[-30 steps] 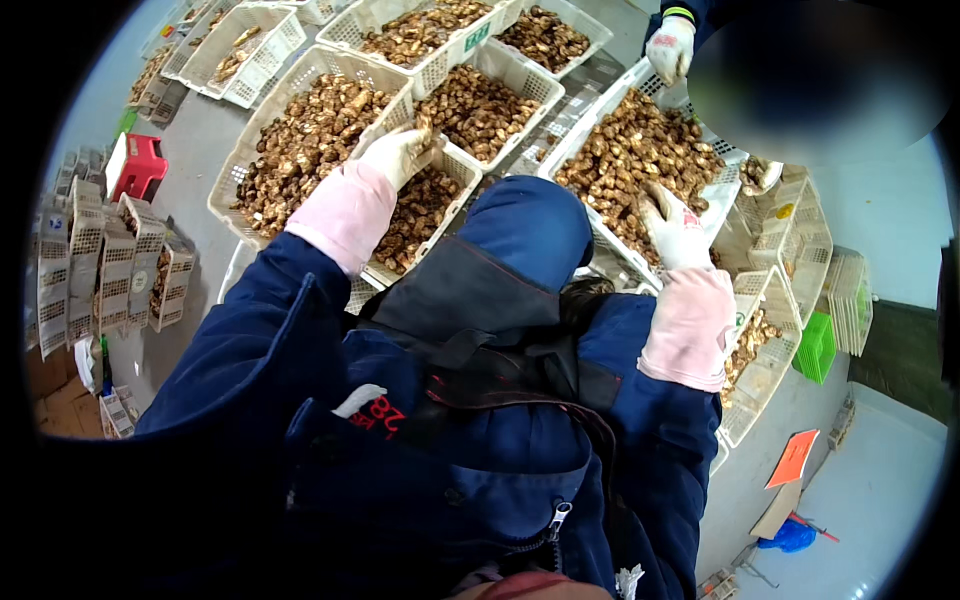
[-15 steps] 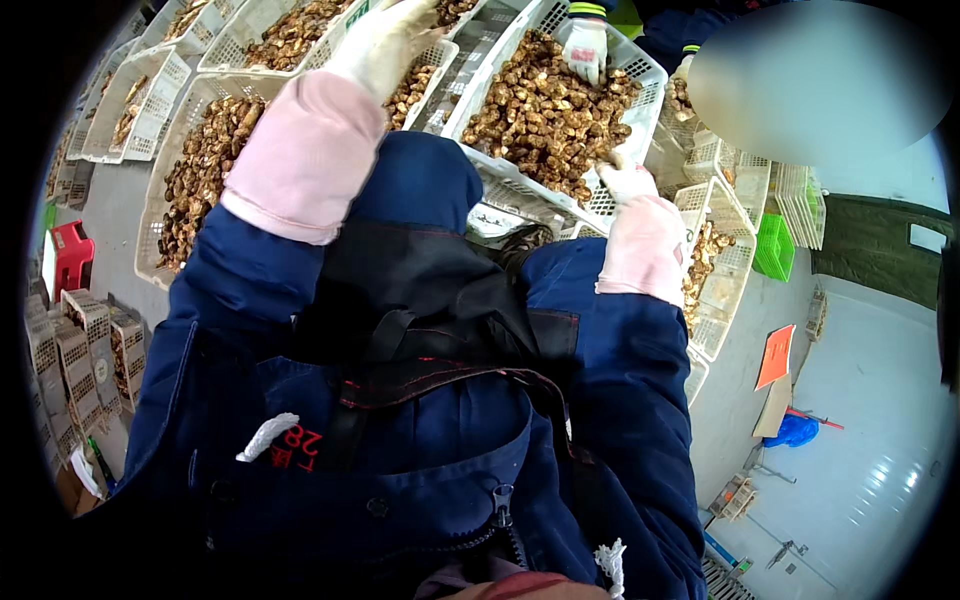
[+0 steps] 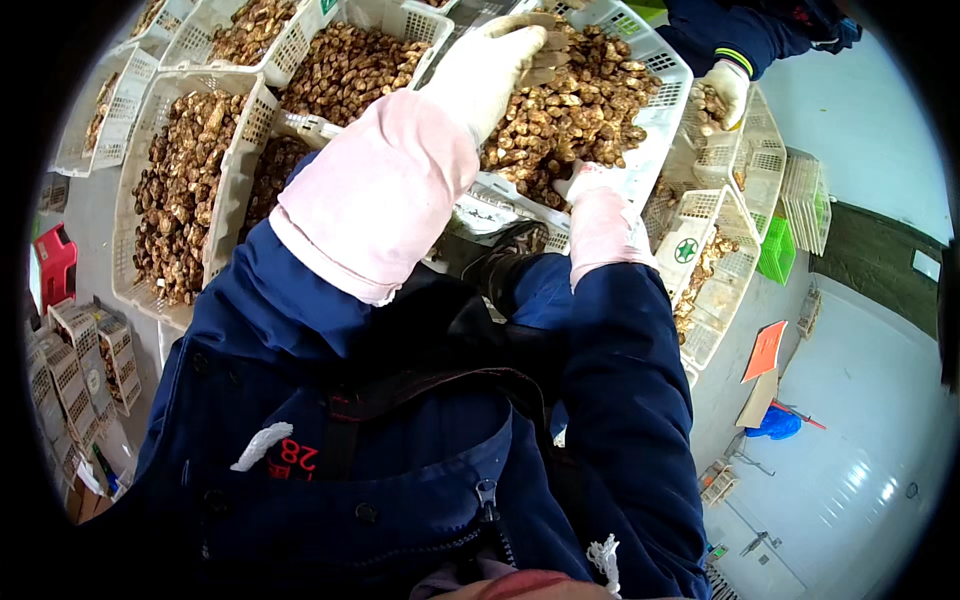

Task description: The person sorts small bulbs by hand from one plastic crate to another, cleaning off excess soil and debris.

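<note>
A white perforated plastic crate [image 3: 655, 130] heaped with small brown mushrooms [image 3: 570, 115] stands in front of me, a little right of the middle. My left hand [image 3: 490, 65], in a white glove with soiled fingers, reaches over its left side. Those fingers are stretched out above the mushrooms, and I see nothing held in them. At the near edge of the crate is my right hand [image 3: 590, 182], also gloved. Its fingers are bent in against the mushrooms and partly hidden, so what they grip does not show. Pink sleeve covers reach up both forearms.
More mushroom crates [image 3: 240, 150] stand to the left and far left. At the right are part-filled crates [image 3: 735, 270], a green crate [image 3: 775, 250] and stacked crates [image 3: 805, 205]. A co-worker's gloved hand [image 3: 728, 88] is over mushrooms at the far right. A red stool [image 3: 57, 262] stands left.
My left hand has swung right from the left crates to the heaped crate. My right hand has shifted from its rim onto the mushrooms. The co-worker's hand has left that crate.
</note>
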